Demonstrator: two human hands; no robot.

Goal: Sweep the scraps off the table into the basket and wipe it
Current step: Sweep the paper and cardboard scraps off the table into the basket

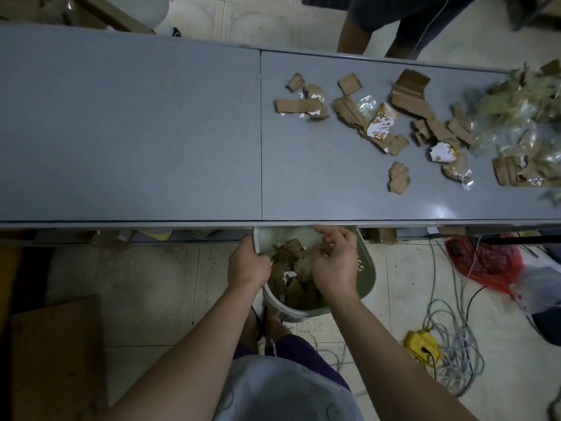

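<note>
Left hand grips the basket rim below the counter edge; right hand hangs loosely curled over it (holding nothing visible). Cardboard scraps litter the counter's right side.

Table's left half bare; scraps crowd right.

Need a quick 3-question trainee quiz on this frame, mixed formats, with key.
1. True or false: the basket stands on the table.
2. The left hand grips: A) the basket's rim B) a cloth C) a cable.
3. Fill in: the cardboard scraps still on the table lie toward its ___ end.

Key: 1. False, it sits below the table's near edge. 2. A. 3. Right. The right hand hovers over the basket's opening with fingers loosely curled; whether it holds anything is unclear.
</note>
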